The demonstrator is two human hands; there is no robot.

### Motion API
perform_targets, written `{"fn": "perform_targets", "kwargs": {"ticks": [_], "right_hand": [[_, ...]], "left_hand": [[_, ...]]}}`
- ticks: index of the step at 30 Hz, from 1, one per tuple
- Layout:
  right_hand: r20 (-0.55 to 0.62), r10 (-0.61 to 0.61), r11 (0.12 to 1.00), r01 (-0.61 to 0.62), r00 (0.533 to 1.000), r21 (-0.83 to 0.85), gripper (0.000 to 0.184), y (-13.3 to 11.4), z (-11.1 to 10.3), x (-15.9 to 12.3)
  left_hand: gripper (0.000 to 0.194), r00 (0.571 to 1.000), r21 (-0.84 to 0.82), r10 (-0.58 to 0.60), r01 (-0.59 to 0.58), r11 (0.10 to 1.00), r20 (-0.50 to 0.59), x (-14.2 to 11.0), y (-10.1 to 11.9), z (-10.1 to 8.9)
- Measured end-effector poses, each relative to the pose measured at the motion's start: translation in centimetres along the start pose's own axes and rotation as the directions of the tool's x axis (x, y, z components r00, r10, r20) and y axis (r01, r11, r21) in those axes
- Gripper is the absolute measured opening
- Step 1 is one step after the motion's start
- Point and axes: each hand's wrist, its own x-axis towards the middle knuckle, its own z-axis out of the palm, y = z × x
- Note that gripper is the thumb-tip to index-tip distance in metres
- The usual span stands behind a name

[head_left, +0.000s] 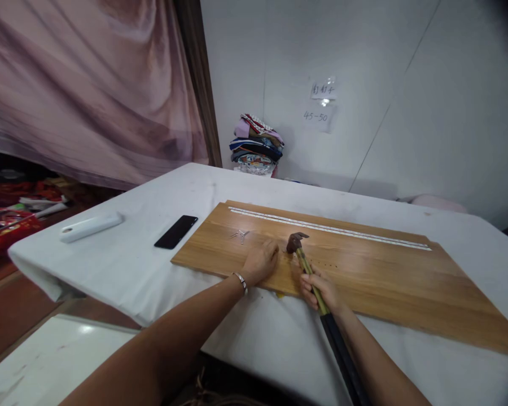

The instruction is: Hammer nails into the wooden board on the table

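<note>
My right hand (pixel 318 286) is wrapped round the handle of a claw hammer (pixel 301 255), well up toward its rusty head. The hammer head is just above a wood-grain board (pixel 381 276), close to the fingers of my left hand (pixel 262 262). That left hand rests on the board with its fingers pressed together; whatever they pinch is hidden. Several loose nails (pixel 242 235) lie on the board, beyond my left hand. To the right of the hammer, a short row of small dark dots (pixel 325 264) marks the surface; holes or nail heads, I cannot tell.
Two long pale strips (pixel 322 225) lie along the board's far side. A black phone (pixel 176 232) and a white elongated object (pixel 91 226) rest on the white-covered table (pixel 139 282) at left. Folded cloths (pixel 257 145) are stacked by the wall behind.
</note>
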Motion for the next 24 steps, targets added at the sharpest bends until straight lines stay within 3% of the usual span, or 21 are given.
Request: {"fn": "perform_targets", "kwargs": {"ticks": [7,24], "right_hand": [[0.015,-0.002,0.999,0.001,1.000,0.035,0.049,-0.5,0.4,-0.1],[0.003,-0.019,0.999,0.019,1.000,0.027,0.048,-0.8,0.4,-0.1]], "left_hand": [[0.019,1.000,0.006,-0.014,0.014,1.000,0.022,0.0,0.3,-0.6],[0.013,0.999,-0.009,-0.026,0.026,1.000,-0.021,0.3,-0.5,0.4]]}}
